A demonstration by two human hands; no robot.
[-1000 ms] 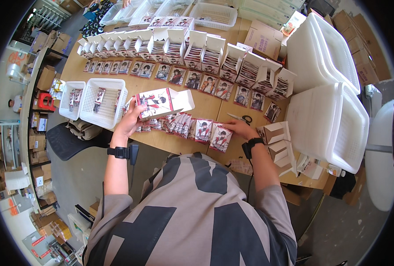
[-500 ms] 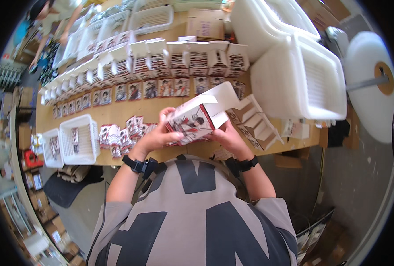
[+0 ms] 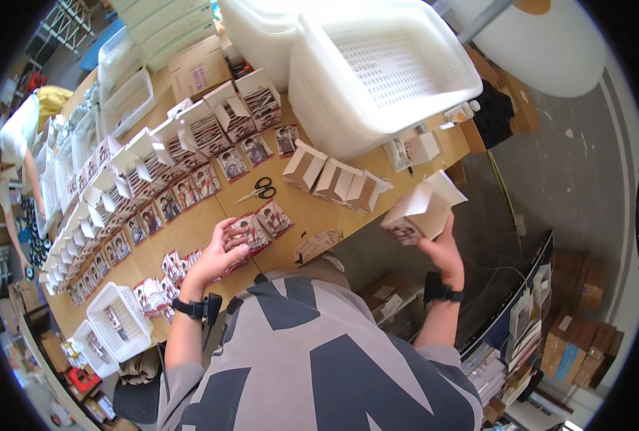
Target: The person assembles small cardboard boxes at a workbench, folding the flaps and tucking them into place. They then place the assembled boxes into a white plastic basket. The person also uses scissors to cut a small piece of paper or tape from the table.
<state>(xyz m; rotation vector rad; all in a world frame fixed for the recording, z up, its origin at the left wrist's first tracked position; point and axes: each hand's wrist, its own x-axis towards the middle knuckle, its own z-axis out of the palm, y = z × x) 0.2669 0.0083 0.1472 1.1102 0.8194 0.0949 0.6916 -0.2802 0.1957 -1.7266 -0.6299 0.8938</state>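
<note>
An open white cardboard box [image 3: 414, 210] with printed pictures on its lower side is gripped in my right hand [image 3: 445, 251], out past the table's front edge. Its flap stands up and its inside faces upward. My left hand [image 3: 219, 255] is over the table with its fingers apart and nothing in them. Beside those fingers lie printed picture packets [image 3: 273, 218]. More packets [image 3: 163, 287] are heaped left of that hand, partly hidden by it. Black-handled scissors [image 3: 262, 189] rest farther back on the wooden table.
Several open boxes [image 3: 334, 183] stand between the scissors and stacked white plastic bins [image 3: 377, 79]. A long row of filled boxes [image 3: 150, 154] with packets before it crosses the table. Two small white baskets [image 3: 129, 327] sit at left. Another person [image 3: 21, 136] is at the far left.
The box has gone from both hands to the right hand alone, off to the right. My left hand has let go and opened. The view has turned rightward, and the scissors now show.
</note>
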